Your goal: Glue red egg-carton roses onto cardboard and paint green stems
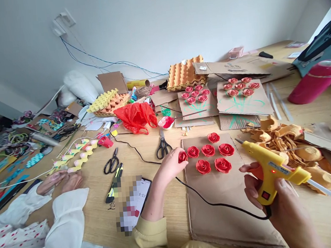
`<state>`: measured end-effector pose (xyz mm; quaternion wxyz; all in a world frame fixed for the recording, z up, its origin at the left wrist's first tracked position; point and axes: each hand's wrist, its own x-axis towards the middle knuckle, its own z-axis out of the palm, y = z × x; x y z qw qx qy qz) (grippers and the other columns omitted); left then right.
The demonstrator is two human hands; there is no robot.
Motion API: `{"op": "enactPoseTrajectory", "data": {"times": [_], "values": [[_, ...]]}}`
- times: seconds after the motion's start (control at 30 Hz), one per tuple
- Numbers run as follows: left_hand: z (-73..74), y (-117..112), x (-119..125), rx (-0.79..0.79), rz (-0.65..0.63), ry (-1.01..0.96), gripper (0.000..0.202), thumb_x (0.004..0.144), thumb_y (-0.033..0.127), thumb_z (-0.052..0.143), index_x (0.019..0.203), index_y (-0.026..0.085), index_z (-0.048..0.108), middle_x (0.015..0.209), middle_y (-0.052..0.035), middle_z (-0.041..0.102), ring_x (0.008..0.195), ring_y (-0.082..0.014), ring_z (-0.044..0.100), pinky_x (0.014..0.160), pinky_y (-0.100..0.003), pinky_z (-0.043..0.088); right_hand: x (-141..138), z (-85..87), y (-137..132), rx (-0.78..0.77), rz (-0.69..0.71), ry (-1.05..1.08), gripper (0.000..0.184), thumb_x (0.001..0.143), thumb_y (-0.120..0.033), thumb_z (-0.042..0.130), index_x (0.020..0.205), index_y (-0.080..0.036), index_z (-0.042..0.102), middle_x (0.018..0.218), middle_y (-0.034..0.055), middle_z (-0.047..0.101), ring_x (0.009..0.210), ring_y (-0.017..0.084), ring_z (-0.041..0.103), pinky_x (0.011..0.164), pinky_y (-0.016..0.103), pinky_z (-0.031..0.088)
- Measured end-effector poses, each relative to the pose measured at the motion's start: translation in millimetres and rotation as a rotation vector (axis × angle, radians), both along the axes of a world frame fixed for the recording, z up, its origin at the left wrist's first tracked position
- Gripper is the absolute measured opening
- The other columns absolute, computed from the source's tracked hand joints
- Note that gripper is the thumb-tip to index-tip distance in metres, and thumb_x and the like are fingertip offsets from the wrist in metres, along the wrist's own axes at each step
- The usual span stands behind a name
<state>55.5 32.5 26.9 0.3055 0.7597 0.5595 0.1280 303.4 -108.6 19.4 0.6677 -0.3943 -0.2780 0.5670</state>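
Observation:
My left hand (171, 166) is closed on a red paper rose (182, 157) at the left edge of a cardboard sheet (218, 207). On that sheet several more red roses (208, 150) lie in a cluster, just right of my fingers. My right hand (274, 195) grips a yellow hot glue gun (267, 165), its nozzle pointing left toward the cluster. A red light shows on the gun's side, and a white glue stick (321, 187) sticks out of its back. The gun's black cord (217, 204) runs left across the cardboard.
Scissors (163, 147), a second pair (111, 162), a utility knife (114, 183) and a phone (135, 202) lie leftward. Torn egg-carton pieces (293, 140) pile at right, near a pink bottle (314, 81). Another person's hands (64, 181) work at left. Finished rose boards (244, 102) stand behind.

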Motion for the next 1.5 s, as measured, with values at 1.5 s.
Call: {"op": "enactPoseTrajectory", "data": {"times": [1.5], "values": [[-12.1,29.1,147.2,0.288,-0.495,0.325,0.03,0.085,0.038,0.065,0.109,0.021,0.064,0.117,-0.011,0.063,0.116,-0.0331,0.053,0.097,-0.048,0.044,1.5,-4.5,-5.6,0.013,0.026,-0.027,0.049,0.083,-0.065,0.058,0.114,-0.027,0.062,0.088,0.0069,0.062,0.044,0.011,0.035,0.039,0.028,0.024]]}}
